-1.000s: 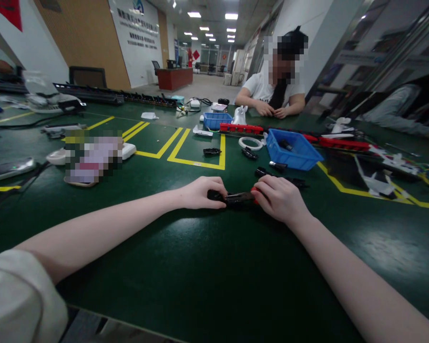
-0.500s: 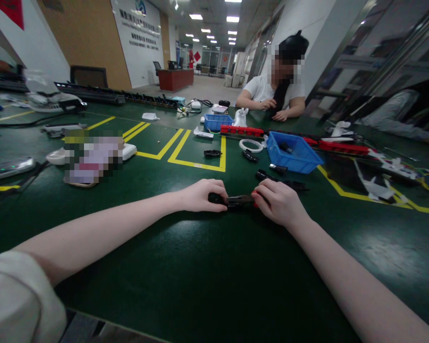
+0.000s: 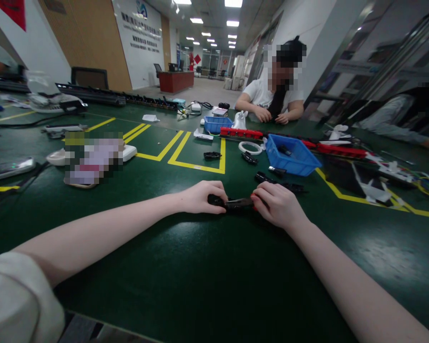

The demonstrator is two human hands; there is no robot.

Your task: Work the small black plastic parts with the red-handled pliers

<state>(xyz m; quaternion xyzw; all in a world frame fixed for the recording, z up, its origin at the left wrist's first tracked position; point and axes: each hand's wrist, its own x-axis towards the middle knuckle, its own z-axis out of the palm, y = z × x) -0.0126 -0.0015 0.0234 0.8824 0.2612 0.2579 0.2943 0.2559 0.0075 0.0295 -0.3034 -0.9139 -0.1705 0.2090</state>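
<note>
My left hand [image 3: 204, 196] is closed around a small black plastic part [image 3: 216, 200] low over the green table, its thumb and fingers pressed on either side. From the right, my right hand [image 3: 277, 204] grips red-handled pliers [image 3: 240, 202], whose tapering metal jaws point left and meet the black part between my hands. Fingers hide most of the handles, and whether the jaws are closed on anything is too dark to make out. Just beyond my right hand lie more black plastic parts [image 3: 265, 177].
A blue bin [image 3: 296, 162] with black pieces stands behind my right hand, beside a white tape roll [image 3: 250, 148]. Further black parts [image 3: 212, 156] lie near yellow tape lines. A phone [image 3: 93, 162] lies left. Across the table sits a person [image 3: 268, 102] with both hands low.
The pliers and the black part have tilted slightly between my hands, which stay in nearly the same place. Across the table, the person's hands have shifted a little.
</note>
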